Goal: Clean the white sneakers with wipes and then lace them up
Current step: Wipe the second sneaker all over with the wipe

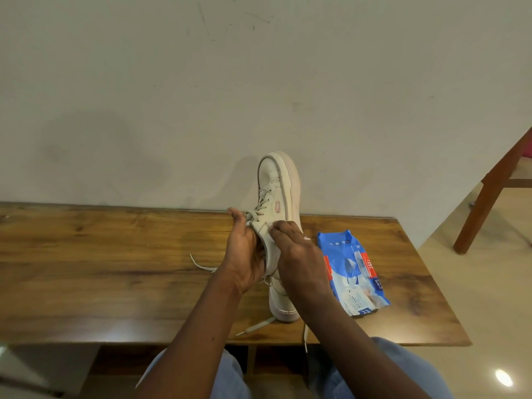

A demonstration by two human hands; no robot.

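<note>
White sneaker (277, 180) is held up between both hands, toe pointing up and away, sole side turned right, above the far edge of the wooden surface (115, 269). Left hand (244, 254) grips it at the collar, with the palm against the opening and the thumb up by the lowest laces (260, 208). Right hand (299, 257) comes in from the right, fingers bent and tips pinched at the edge of the lace row, just across from the left thumb. Cannot tell if it has a lace or only the upper. There is a ring (307, 238) on a right-hand finger. Below both hands a white rounded shoe end (283, 306) rests on the surface. Cannot tell if it is the same sneaker's heel or a second one. A loose lace end (201, 264) lies on the surface left of the left wrist, and another lace tip (254, 327) sits nearer the person, under the forearms. A blue wipes pack (352, 272) lies flat on the surface just right of the right hand, not touching it. A plain scuffed wall (201, 82) is behind the hands. A wooden furniture leg (486, 197) stands on the floor well off to the right. Blue jeans (230, 375) show under the forearms.
</note>
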